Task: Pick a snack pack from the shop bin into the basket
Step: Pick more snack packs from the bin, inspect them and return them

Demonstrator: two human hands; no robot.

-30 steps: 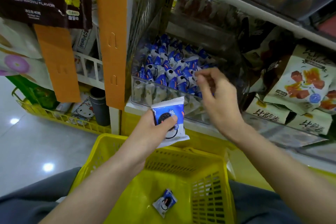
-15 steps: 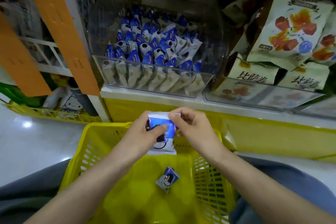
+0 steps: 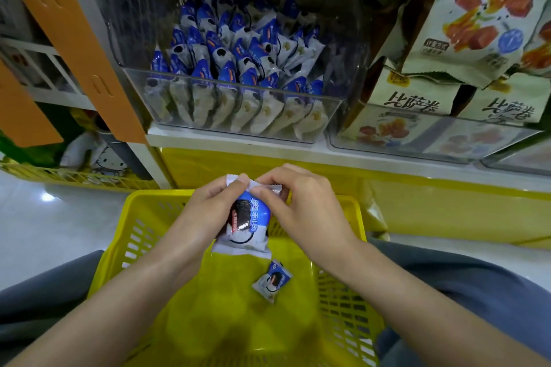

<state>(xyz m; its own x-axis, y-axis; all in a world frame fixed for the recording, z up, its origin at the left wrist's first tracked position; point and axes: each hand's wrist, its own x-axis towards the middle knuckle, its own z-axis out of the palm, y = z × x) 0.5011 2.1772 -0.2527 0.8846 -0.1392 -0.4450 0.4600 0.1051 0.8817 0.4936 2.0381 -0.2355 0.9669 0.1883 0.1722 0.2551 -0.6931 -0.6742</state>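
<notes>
A blue and white snack pack [image 3: 246, 225] hangs upright over the yellow basket [image 3: 119, 244]. My left hand [image 3: 205, 208] grips its left side and pinches the top seam. My right hand [image 3: 301, 205] pinches the same seam from the right. A second, smaller blue pack [image 3: 272, 279] lies on the basket floor just below. On the shelf above stands the clear shop bin [image 3: 322, 116], filled with several packs of the same kind.
Clear bins of pale green snack bags [image 3: 465, 24] stand to the right on the white shelf [image 3: 357, 155]. Orange shelf dividers [image 3: 74, 39] slant at the left. A low yellow basket [image 3: 74, 177] with goods sits on the floor at left. My grey-trousered legs flank the basket.
My right hand came back from the bin and joined my left hand on the pack. Both hands lowered the pack over the basket and now pinch its top seam.
</notes>
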